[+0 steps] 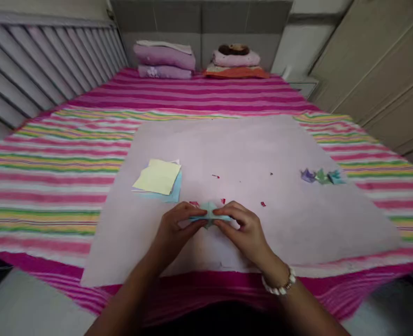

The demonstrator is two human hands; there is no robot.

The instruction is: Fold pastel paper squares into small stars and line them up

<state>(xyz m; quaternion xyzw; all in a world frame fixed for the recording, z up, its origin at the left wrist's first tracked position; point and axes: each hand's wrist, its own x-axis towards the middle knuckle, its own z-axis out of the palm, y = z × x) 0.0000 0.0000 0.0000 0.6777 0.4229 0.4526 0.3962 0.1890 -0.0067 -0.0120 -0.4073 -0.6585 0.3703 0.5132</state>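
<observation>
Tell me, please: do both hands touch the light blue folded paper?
Touching. The head view shows the left hand and right hand pinching the folded paper from opposite sides.

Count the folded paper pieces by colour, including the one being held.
Purple piece: 1
Green piece: 1
Teal piece: 1
Pale teal piece, pinched between left hand and right hand: 1
Total: 4

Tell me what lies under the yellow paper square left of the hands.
Under the yellow square a light blue sheet pokes out below and right, a white edge at the top corner. Any further sheets are covered.
</observation>
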